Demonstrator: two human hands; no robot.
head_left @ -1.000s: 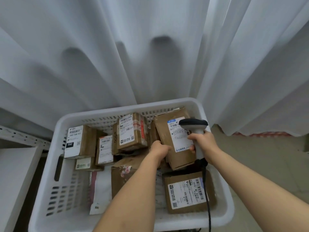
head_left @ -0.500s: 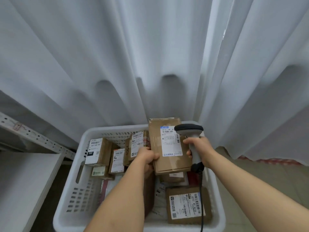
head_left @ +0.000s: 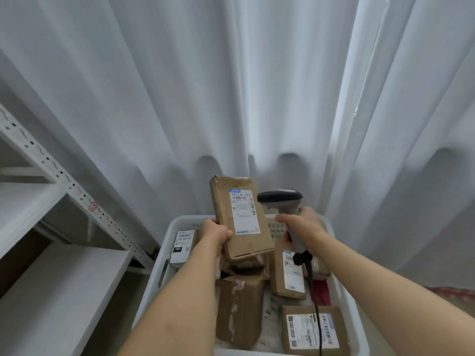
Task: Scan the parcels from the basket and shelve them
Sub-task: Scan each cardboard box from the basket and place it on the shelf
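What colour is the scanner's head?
Dark, near black, on the scanner; its handle is light grey. Head view.

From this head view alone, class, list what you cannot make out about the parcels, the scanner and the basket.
- Label print on the held parcel: too small and blurred to read.
- Scanner window: faces away, so no beam is visible.
- Basket near rim: cut off by the bottom edge.
- Parcels beneath the left hand and forearm: hidden.
- Scanner trigger: covered by the right hand.

Your one head camera looks forward and down, close over the basket (head_left: 164,255), facing the curtain (head_left: 231,86).
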